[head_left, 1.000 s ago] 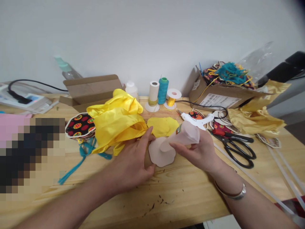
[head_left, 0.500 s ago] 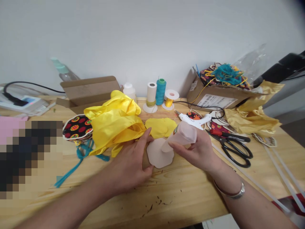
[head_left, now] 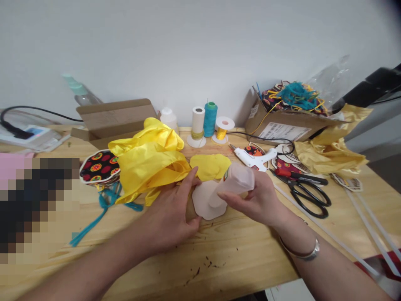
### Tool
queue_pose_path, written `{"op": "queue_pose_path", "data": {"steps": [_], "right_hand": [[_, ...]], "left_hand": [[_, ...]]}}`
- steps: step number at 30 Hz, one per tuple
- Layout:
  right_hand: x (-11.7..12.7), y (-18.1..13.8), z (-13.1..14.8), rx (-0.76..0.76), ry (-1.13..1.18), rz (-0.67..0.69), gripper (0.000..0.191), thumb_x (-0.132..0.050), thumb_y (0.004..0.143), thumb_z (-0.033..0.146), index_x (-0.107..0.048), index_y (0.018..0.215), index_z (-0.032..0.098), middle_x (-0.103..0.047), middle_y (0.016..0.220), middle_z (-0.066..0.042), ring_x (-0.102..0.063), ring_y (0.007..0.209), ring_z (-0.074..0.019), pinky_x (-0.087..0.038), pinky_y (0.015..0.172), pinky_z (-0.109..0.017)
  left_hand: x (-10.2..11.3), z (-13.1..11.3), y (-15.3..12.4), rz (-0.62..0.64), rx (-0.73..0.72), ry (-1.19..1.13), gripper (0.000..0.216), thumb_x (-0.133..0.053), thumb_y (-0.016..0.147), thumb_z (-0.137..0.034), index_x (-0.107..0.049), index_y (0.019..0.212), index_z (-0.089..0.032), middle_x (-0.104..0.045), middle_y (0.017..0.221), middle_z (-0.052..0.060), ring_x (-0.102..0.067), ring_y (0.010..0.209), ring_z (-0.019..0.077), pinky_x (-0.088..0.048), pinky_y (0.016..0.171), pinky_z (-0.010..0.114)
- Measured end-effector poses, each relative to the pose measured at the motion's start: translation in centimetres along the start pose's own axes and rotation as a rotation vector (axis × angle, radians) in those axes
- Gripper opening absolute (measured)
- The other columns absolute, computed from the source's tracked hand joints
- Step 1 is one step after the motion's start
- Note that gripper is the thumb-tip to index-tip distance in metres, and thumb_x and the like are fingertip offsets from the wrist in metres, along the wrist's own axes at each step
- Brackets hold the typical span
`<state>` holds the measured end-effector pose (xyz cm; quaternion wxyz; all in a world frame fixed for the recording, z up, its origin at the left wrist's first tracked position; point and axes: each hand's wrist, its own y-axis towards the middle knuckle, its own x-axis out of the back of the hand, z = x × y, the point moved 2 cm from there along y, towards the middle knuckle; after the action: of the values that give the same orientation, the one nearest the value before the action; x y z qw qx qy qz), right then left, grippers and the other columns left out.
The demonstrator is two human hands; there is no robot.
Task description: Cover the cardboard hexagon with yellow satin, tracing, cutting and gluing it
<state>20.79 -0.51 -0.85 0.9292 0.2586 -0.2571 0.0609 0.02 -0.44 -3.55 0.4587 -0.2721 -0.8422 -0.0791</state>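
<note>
My left hand [head_left: 167,219] curls around a brown cylindrical rod [head_left: 190,210], mostly hidden by my fingers. Just right of it lies a pale pink scalloped foam disc [head_left: 205,202]. My right hand [head_left: 258,200] grips a pale pink hollow cone [head_left: 238,178], its narrow end resting against the disc. A flat yellow foam shape [head_left: 209,166] lies just beyond my hands, and yellow satin cloth [head_left: 150,161] touches my left fingers.
A white glue gun [head_left: 252,159] and black-handled scissors [head_left: 308,196] lie right of my hands. Thread spools [head_left: 209,119] stand behind. A cardboard box [head_left: 275,125] holds scraps, with gold satin [head_left: 328,156] beside it. Patterned cloth [head_left: 99,167] and teal tassels [head_left: 94,215] lie left.
The whole scene has shifted slightly left in view. Both hands keep their hold, and the pink cone stays against the disc.
</note>
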Motion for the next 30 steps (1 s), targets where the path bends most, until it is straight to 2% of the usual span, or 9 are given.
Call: {"op": "queue_pose_path", "data": {"steps": [4,9,13,22,30], "right_hand": [[1.1,0.3,-0.3,0.02,-0.088,-0.079,0.015,-0.071,0.077,0.024,-0.058,0.071,0.019,-0.062,0.065,0.002,-0.053,0.055,-0.0114,-0.044,0.052,-0.024],[1.8,0.3,-0.6,0.015,-0.088,-0.022,0.012,-0.068,0.079,0.02,-0.058,0.073,0.019,-0.061,0.068,0.002,-0.053,0.057,-0.0109,-0.042,0.051,-0.023],[2.1,0.3,-0.7,0.034,-0.07,-0.03,0.011,-0.067,0.079,0.019,-0.057,0.074,0.02,-0.06,0.069,0.002,-0.052,0.057,-0.0109,-0.043,0.053,-0.024],[2.0,0.4,0.0,-0.004,-0.051,0.075,0.013,-0.066,0.078,0.018,-0.056,0.071,0.021,-0.058,0.065,0.002,-0.052,0.055,-0.0121,-0.043,0.049,-0.025],[1.1,0.2,0.7,-0.011,0.032,0.103,0.013,-0.068,0.076,0.02,-0.056,0.07,0.019,-0.058,0.066,0.002,-0.053,0.055,-0.0111,-0.042,0.048,-0.023]], "left_hand": [[0.1,0.0,0.0,-0.001,-0.008,-0.005,0.092,-0.059,0.076,-0.027,-0.007,0.151,-0.019,-0.051,0.142,0.012,-0.046,0.128,0.0322,-0.037,0.107,0.052],[0.3,-0.2,0.2,0.007,0.004,-0.004,0.092,-0.059,0.077,-0.027,-0.006,0.152,-0.022,-0.051,0.142,0.011,-0.045,0.129,0.034,-0.037,0.106,0.054],[0.2,-0.1,0.2,-0.009,-0.007,-0.004,0.093,-0.059,0.076,-0.028,-0.006,0.152,-0.024,-0.052,0.14,0.01,-0.047,0.128,0.0343,-0.039,0.104,0.052],[0.1,-0.1,0.2,0.001,0.01,-0.007,0.094,-0.059,0.076,-0.028,-0.005,0.152,-0.021,-0.051,0.141,0.011,-0.046,0.129,0.0333,-0.038,0.105,0.052],[0.1,0.0,0.1,-0.005,-0.003,-0.007,0.093,-0.06,0.076,-0.028,-0.006,0.151,-0.022,-0.051,0.141,0.011,-0.046,0.129,0.0332,-0.037,0.106,0.052]]}}
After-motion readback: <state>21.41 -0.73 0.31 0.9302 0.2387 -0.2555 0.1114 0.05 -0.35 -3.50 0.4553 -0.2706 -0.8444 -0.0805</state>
